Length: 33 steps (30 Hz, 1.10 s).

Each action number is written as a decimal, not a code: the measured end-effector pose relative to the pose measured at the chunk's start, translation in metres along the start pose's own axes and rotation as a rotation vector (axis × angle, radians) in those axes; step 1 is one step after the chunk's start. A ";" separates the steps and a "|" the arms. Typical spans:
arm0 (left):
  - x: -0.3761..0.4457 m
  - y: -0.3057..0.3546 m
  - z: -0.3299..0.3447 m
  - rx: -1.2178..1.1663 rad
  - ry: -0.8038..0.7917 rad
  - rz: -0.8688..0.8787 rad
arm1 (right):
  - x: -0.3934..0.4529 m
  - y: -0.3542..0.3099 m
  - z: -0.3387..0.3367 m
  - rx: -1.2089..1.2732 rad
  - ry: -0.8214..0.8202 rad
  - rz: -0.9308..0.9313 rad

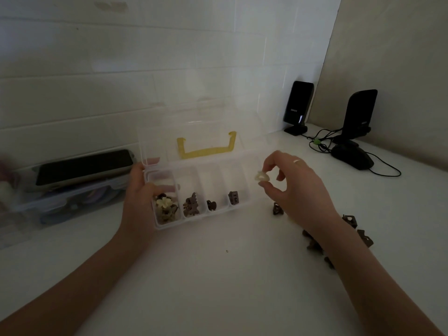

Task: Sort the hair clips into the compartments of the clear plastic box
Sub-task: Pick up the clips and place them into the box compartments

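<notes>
White counter (218,275) against a tiled wall, bearing the open clear plastic box (201,187). Left hand (139,202) grips the box's left end; right hand (291,187) pinches a pale translucent hair clip (261,177) over its right end. Four compartments hold clips, while several brown hair clips (349,220) remain loose at right, so sorting appears roughly half done.

The box (242,163) is clear with a yellow handle (206,151). Its clips (191,206) are brown, save a cream flower one (164,202) at left; the pinched clip (261,177) is pale yellowish. The table (218,275) is white, the far-right speakers (298,106) black.
</notes>
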<state>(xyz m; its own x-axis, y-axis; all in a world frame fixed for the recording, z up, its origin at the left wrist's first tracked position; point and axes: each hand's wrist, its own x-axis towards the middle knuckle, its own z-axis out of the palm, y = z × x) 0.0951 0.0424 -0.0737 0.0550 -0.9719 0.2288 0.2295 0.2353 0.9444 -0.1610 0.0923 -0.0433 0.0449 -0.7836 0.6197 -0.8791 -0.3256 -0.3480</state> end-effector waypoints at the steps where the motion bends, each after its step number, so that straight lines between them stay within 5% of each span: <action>1: 0.000 0.000 0.000 -0.010 0.004 -0.004 | -0.001 0.000 0.002 -0.016 -0.013 -0.017; 12: 0.003 -0.001 -0.002 -0.005 0.021 -0.001 | 0.004 0.016 -0.015 -0.011 0.010 0.123; 18: 0.003 0.001 -0.001 -0.032 0.047 -0.031 | 0.003 0.026 -0.022 -0.083 -0.280 0.216; 22: 0.004 0.002 0.001 -0.040 0.066 -0.042 | 0.004 0.028 -0.025 0.012 -0.152 0.282; 26: 0.004 0.001 0.001 -0.009 0.082 -0.029 | 0.003 0.030 -0.026 -0.077 -0.467 0.332; 33: 0.004 0.001 0.002 -0.003 0.113 -0.004 | 0.003 0.020 -0.016 -0.123 -0.643 0.313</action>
<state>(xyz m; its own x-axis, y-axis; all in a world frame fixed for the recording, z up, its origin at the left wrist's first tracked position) 0.0934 0.0386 -0.0717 0.1631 -0.9667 0.1973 0.2324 0.2320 0.9445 -0.1861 0.0917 -0.0375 0.0192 -0.9988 -0.0451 -0.9417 -0.0029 -0.3365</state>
